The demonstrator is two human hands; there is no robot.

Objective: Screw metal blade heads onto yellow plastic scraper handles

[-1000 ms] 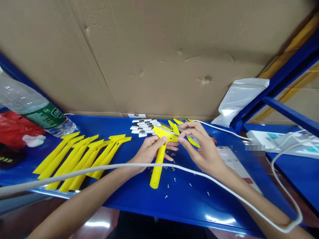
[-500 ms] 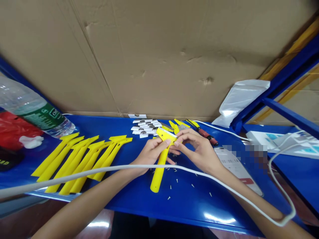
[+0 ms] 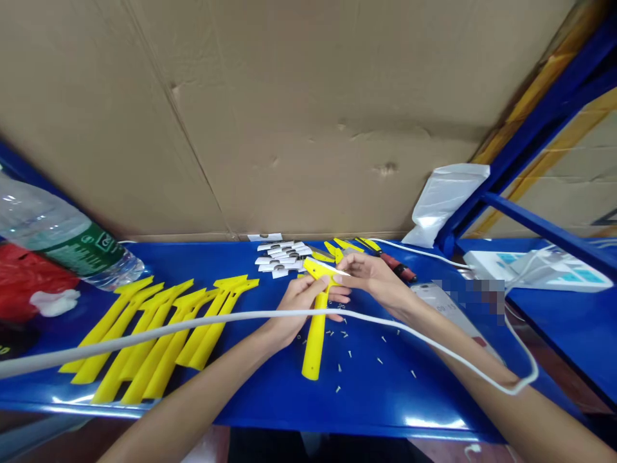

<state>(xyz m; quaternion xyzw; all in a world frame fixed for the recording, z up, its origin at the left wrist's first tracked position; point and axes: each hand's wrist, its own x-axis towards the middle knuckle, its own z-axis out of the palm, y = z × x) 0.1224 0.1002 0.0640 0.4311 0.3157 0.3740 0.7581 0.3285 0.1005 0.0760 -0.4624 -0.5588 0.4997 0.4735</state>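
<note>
A glossy blue table carries everything. On its left lies a row of long yellow plastic handles with angled heads; whether they are finished or waiting cannot be told. The left hand grips one yellow plastic T-shaped handle by its neck, thumb on the head, over the middle of the table with its shaft towards the near edge. The right hand has its fingers and thumb pinched closed at the right end of that head.

Beyond, at the far side, are a pile of white paper-sleeved flat pieces, a red and black screwdriver, lying unheld, and loose small yellow plastic plates. A thin pale strip runs along the held head's far edge, so this piece looks partly put together.

Fastening seems left to do: small silvery screws lie scattered to the right of the shaft, and tiny rings sit near the fingers. Whether any screw is in the head cannot be made out.
</note>
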